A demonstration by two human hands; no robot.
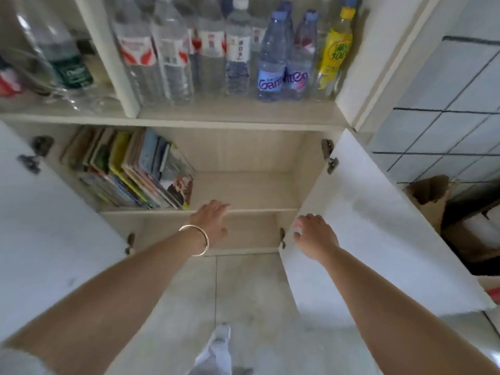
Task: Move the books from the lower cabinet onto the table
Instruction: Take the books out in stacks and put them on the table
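Note:
Several thin books [127, 169] lean in a row at the left of the lower cabinet's shelf [243, 190], whose right half is bare. Both white doors stand swung out. My left hand [211, 220], a metal bangle on its wrist, reaches in at the shelf's front edge just right of the books, fingers relaxed and holding nothing. My right hand [313, 234] hovers by the inner edge of the right door [378, 220], fingers loose and empty.
Above the lower cabinet, a shelf holds many plastic water bottles [211, 50] and a yellow drink bottle [335, 50]. The left door [40, 226] stands out at the left. Cardboard boxes [433, 201] sit on the floor at the right, below a tiled wall.

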